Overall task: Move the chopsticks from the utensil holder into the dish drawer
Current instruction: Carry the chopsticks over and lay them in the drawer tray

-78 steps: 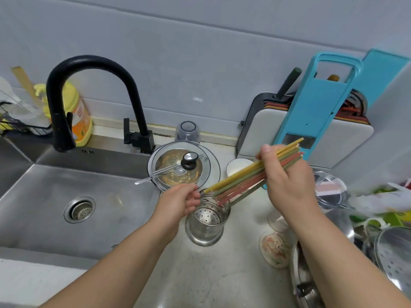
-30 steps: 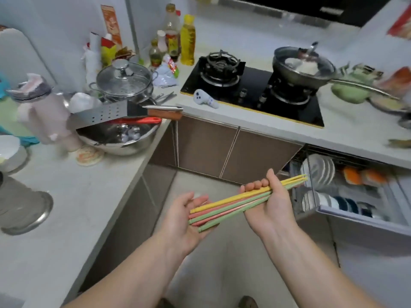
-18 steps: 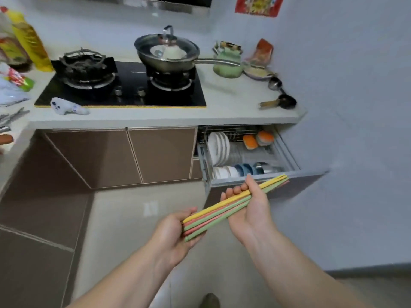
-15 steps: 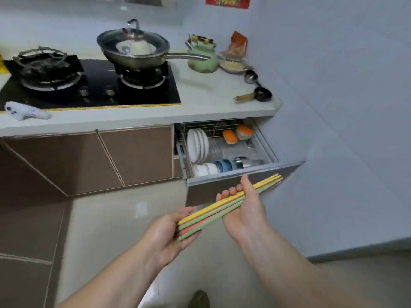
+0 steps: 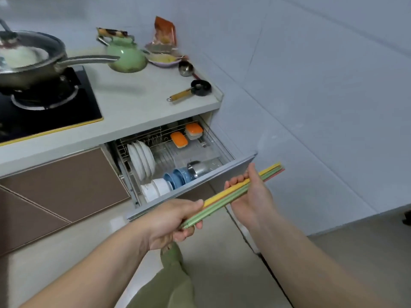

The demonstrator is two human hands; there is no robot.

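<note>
A bundle of coloured chopsticks, yellow, green and pink, is held level in front of me by both hands. My left hand grips the near end and my right hand cradles the middle, with the far tips sticking out past it to the right. The dish drawer stands pulled out below the counter, just beyond my hands. In its wire rack are white plates on edge, white and blue bowls, a steel cup and two orange-lidded boxes. The utensil holder is out of view.
The counter above the drawer carries a wok on the hob, a green kettle, a ladle and a small black pan. Brown cabinet doors lie left of the drawer, a grey wall to the right, tiled floor below.
I have turned from the sink to the open drawer and come closer to it. My left hand went from steadying the holder to gripping the chopsticks' near end.
</note>
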